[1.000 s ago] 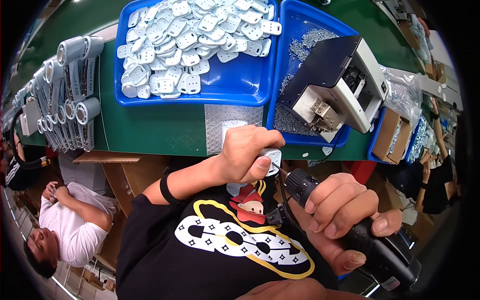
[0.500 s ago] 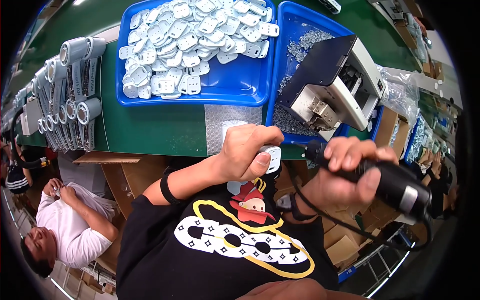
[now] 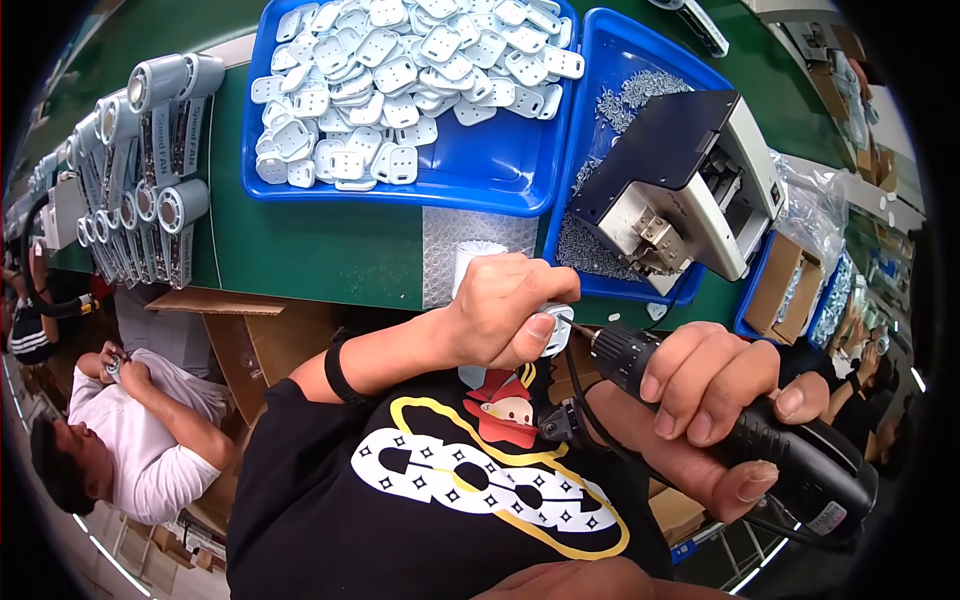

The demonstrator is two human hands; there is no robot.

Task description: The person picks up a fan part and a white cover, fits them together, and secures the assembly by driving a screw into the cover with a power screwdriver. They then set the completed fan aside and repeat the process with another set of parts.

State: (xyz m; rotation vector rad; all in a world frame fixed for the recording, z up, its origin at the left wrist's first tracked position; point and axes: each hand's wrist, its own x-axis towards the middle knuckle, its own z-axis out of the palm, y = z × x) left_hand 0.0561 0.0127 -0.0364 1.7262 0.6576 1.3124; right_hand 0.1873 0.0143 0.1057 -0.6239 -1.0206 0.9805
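Grasping a black cylindrical power screwdriver (image 3: 800, 462), your right hand (image 3: 718, 395) has swung it back from its turned-away pose half a second ago, so the thin metal bit (image 3: 577, 326) now seems lined up with the pale, rounded plastic end plate (image 3: 557, 335), though contact is unclear. Your left hand (image 3: 508, 312) clenches that plate's piece before your chest; beyond, a blue plastic tray of pale plates (image 3: 500, 175) adjoins a blue plastic tray of silver screws (image 3: 601, 50).
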